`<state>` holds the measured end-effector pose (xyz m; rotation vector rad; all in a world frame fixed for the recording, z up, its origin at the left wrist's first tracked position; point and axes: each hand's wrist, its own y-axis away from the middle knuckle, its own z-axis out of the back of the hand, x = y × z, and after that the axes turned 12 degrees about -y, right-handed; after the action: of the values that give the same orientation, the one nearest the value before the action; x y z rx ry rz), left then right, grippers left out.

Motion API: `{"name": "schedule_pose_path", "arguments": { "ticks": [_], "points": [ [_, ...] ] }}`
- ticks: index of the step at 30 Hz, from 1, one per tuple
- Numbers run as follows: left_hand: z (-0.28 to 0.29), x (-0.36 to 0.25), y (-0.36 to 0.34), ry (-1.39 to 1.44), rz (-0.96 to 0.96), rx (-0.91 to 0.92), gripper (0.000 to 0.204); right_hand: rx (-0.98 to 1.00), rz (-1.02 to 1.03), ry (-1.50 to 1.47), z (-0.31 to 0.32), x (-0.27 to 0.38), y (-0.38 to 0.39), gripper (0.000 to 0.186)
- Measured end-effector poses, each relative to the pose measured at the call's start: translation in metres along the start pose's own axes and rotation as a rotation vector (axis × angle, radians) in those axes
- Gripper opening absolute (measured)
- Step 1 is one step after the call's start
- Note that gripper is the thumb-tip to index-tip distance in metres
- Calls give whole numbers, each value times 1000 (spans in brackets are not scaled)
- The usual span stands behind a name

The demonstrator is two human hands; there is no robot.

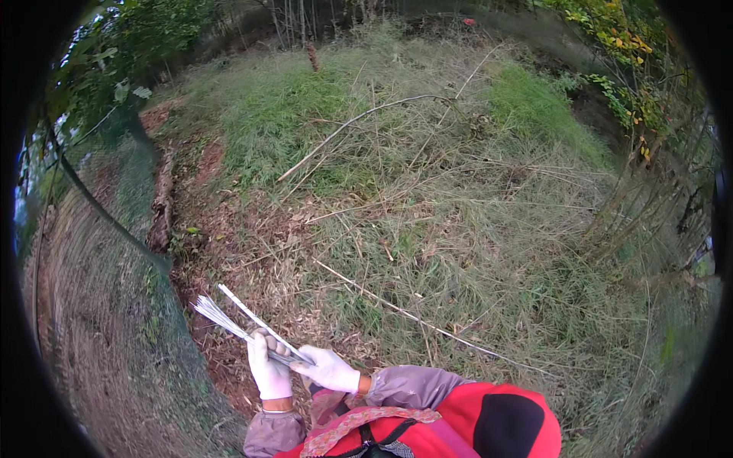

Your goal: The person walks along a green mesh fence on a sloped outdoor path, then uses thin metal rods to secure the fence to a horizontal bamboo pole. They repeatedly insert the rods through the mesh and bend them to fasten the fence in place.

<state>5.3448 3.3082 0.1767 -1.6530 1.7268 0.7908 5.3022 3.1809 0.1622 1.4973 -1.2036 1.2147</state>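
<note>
Both my hands wear white gloves and meet low in the picture, left of centre. My left hand [267, 368] is closed around a bundle of thin white strips [221, 317] that fans out up and to the left. My right hand [328, 369] pinches a single white strip [248, 309] close to the bundle's base, and that strip points up-left, a little apart from the others. My sleeves are grey-purple, and a red garment with black straps fills the bottom edge.
A dark mesh fence [114, 229] runs along the left side, with a slanted pole against it. Bare reddish soil [229, 252] with dry leaves lies ahead. Long fallen branches [359, 122] cross the rough grass. Shrubs and thin stems crowd the right [649, 198].
</note>
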Motion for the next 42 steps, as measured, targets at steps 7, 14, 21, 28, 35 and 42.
{"name": "schedule_pose_path", "arguments": {
  "ticks": [7,14,21,28,35,42],
  "points": [
    [64,-65,-86,-534,-165,-278,16,166,-189,-83,-60,9,-121,29],
    [118,-116,-142,-631,-272,-372,29,418,-306,-269,-112,15,-205,25],
    [132,-128,-187,-88,-45,-168,58,552,-532,-728,-114,19,-247,18],
    [148,-131,-219,-117,-223,-182,34,733,-570,-483,-126,-8,-300,30],
    [145,-113,-291,-443,-260,-392,41,666,41,248,-97,-18,-390,33],
    [125,-71,-426,-201,-121,-268,35,283,182,384,-9,17,-471,29]
  ]
}}
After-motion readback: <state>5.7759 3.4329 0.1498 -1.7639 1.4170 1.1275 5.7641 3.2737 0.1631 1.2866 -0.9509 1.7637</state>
